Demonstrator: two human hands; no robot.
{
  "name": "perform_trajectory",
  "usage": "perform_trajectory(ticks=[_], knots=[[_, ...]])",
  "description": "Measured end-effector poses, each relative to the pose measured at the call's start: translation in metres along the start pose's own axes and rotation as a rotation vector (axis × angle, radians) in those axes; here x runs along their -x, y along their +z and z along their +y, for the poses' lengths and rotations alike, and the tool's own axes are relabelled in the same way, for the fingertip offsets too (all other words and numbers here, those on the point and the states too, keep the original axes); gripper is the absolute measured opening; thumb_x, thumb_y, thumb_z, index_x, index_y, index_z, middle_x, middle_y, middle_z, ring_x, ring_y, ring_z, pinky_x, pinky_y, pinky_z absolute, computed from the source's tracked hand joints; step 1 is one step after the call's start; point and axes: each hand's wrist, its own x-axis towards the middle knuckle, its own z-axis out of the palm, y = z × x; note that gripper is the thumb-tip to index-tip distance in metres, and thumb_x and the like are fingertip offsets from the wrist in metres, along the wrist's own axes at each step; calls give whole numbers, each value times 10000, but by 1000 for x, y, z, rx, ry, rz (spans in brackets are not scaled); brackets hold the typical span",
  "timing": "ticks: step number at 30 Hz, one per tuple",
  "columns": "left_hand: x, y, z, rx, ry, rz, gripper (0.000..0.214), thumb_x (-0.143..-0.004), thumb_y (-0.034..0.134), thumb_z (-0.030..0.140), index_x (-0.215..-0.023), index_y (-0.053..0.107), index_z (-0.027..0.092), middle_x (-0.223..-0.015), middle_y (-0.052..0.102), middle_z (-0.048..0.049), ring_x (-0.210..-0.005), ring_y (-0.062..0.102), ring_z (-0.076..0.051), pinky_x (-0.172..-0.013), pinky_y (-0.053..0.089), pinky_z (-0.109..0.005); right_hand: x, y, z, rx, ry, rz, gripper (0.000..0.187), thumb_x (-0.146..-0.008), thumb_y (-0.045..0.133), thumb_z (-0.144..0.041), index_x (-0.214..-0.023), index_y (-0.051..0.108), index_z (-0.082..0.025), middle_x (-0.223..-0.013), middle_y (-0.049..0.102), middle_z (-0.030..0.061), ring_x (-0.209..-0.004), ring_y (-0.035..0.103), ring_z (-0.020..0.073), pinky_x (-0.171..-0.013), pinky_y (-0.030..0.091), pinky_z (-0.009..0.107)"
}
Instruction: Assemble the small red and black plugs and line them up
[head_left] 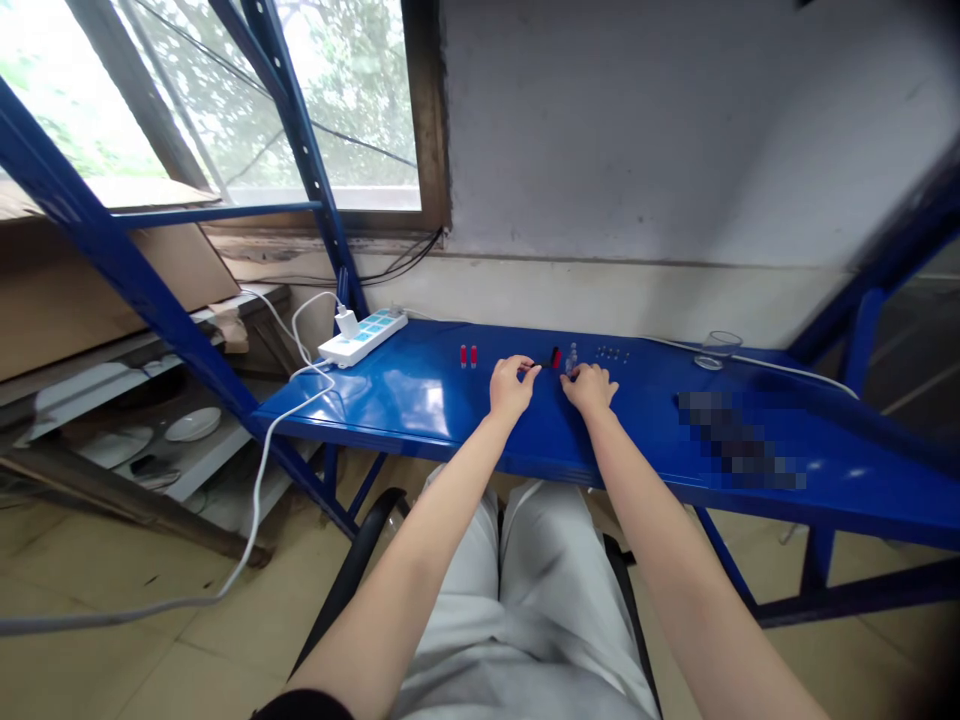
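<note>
My left hand (514, 387) hovers over the blue table, thumb and fingertips pinched together on a small dark thing too small to make out. Just to its right, my right hand (591, 388) has its fingers curled down at the near end of some small clear pieces (573, 354); what its fingertips grip is hidden. Between the hands and a little beyond them lies a small red and black piece (556, 358). Two slim red tubes (469, 356) with pale ends lie side by side left of my left hand. Several tiny shiny parts (613, 354) are spread right of my right hand.
A white power strip (364, 338) with a plug and cable sits at the blue table's (382, 400) left end. A clear glass cup (718, 349) stands at the back right, near a white cable. A blurred dark object (739, 440) lies at front right.
</note>
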Motion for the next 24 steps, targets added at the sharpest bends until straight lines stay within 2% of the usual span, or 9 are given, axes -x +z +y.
perform_trajectory(ticks=[6, 12, 15, 18, 24], knots=[[1, -1, 4, -24, 1, -28, 95, -799, 578, 276, -810, 599, 184, -808, 640, -32, -810, 563, -143, -775, 468, -281, -2, 3, 3, -18, -61, 20, 166, -793, 485, -291, -824, 601, -177, -957, 607, 94, -944, 500, 245, -805, 308, 412], [0, -3, 3, -54, -31, -26, 77, -806, 567, 249, -830, 597, 182, -823, 640, -32, -831, 561, -141, -781, 464, -278, 1, -1, 0, -14, -381, -4, 96, -756, 484, -255, -730, 547, -188, -799, 612, 41, -783, 519, 184, -721, 270, 314], [1, -2, 2, -43, -26, -4, 68, -802, 567, 233, -827, 595, 177, -811, 639, -30, -810, 549, -136, -776, 464, -268, 4, -3, -4, -18, -459, 5, 95, -751, 469, -239, -701, 530, -187, -764, 606, 37, -767, 518, 176, -690, 253, 291], [1, -2, 2, -37, -25, -8, 63, -800, 567, 224, -832, 594, 176, -804, 636, -28, -805, 547, -133, -777, 465, -263, 5, -4, -5, -22, -475, 11, 91, -749, 470, -235, -699, 529, -186, -758, 608, 35, -764, 527, 172, -678, 251, 283], [0, -1, 2, -50, -50, 16, 55, -798, 557, 187, -837, 592, 171, -822, 639, -36, -807, 546, -136, -788, 463, -270, 3, -2, -2, -18, -340, 59, 88, -751, 482, -248, -704, 529, -190, -797, 626, 38, -731, 545, 171, -661, 268, 283]])
